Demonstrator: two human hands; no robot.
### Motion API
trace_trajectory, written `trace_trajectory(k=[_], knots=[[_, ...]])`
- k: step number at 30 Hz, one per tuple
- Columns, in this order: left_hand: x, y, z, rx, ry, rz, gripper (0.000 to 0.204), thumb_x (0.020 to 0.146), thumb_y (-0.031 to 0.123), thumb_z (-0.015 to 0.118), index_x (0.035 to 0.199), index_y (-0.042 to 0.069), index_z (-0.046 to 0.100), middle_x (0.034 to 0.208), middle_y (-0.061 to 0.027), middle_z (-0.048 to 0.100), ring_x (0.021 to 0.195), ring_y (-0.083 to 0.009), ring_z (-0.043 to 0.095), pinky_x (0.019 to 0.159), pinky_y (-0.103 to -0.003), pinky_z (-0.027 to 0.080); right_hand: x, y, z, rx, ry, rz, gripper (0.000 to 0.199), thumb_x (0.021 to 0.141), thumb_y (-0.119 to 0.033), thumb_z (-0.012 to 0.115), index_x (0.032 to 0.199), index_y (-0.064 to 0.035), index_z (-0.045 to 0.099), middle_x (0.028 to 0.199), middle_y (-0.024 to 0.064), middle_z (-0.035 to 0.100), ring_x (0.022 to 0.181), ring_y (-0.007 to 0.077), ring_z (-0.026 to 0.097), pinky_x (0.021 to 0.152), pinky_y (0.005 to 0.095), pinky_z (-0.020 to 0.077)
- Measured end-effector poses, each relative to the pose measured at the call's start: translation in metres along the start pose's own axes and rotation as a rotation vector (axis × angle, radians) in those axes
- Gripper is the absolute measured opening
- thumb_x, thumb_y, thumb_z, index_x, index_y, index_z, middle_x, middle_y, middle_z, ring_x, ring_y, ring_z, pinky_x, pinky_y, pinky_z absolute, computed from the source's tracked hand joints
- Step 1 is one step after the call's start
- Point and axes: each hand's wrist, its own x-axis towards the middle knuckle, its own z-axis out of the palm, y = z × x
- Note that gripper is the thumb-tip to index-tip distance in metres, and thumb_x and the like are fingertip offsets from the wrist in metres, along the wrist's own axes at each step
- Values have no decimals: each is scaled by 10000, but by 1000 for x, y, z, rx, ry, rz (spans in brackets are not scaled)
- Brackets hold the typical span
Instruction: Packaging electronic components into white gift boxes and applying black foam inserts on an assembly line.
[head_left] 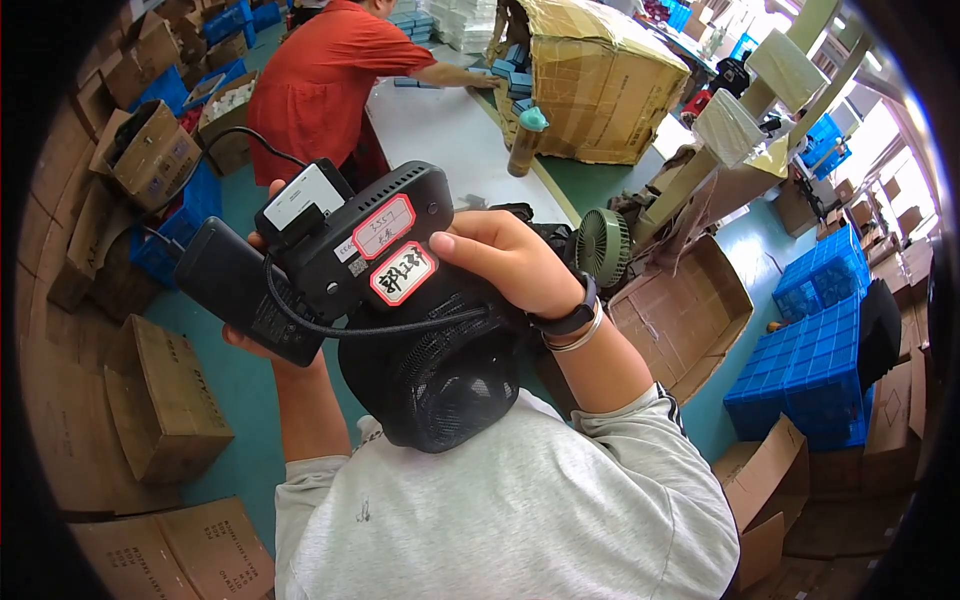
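Note:
In front of my grey shirt (530, 510) is a black mesh cap (400, 400) with a long black device (325, 275) fixed to it. The device bears two red-edged labels, and a black cable loops from it over the cap. My right hand (515, 262) grips the device's right end, thumb on top, fingers mostly hidden. A dark band sits on that wrist. My left hand (255, 345) closes around a flat black slab (250, 290) at the left end; the slab hides most of it. Beside the slab is a small white-faced unit (303, 200).
A person in red (315, 85) reaches across a white table (425, 130) toward small blue boxes (515, 80). A large carton (600, 85), a bottle (524, 145) and a green fan (602, 247) stand ahead. Cartons (165, 400) line the left; blue crates (800, 370) stand right.

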Motion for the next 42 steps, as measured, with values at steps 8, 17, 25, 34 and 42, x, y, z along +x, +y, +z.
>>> trace_trajectory(k=[8, 17, 25, 34, 42], knots=[[0, -1, 0, -18, -31, -8, 827, 604, 295, 812, 1298, 47, 437, 1515, -132, 23, 1370, -345, 171, 1078, -554, 256, -1, 2, -1, 8, 13, 6, 376, 910, -318, 571, 695, -11, 545, 621, -76, 444, 597, 8, 387, 518, 199, 331], [0, -6, -5, -49, 17, -3, 1159, 600, 296, 823, 1447, 90, 59, 1333, -64, 445, 1339, -304, 280, 1076, -551, 266, -6, 1, -3, 16, 30, 20, 371, 912, -311, 568, 694, -13, 543, 618, -76, 442, 594, 7, 384, 515, 197, 327], [-51, 30, -33, -70, 98, 180, 1011, 658, 438, 778, 1443, 175, 199, 1525, -68, 6, 1390, -348, 1, 1031, -700, 55, -78, 4, -57, 134, 415, -116, 478, 747, -262, 649, 1097, 41, 529, 1007, 98, 595, 919, 153, 559, 827, 269, 440], [-110, 115, -70, -5, 362, 516, 875, 583, 392, 799, 1322, 95, 435, 1473, -124, 253, 1372, -407, 79, 1042, -657, -99, -193, -26, -95, -362, 1234, -279, 447, 886, -104, 567, 1292, -4, 411, 1184, 123, 550, 1025, 201, 568, 869, 293, 457], [-104, 93, -112, -401, 189, 247, 615, 851, 285, 599, 1392, 146, 341, 1498, -79, 190, 1393, -294, 63, 1086, -542, -125, -30, 31, -114, -988, 1100, -50, 339, 773, -135, 707, 1061, -7, 582, 943, 73, 624, 897, 161, 570, 827, 282, 433]])
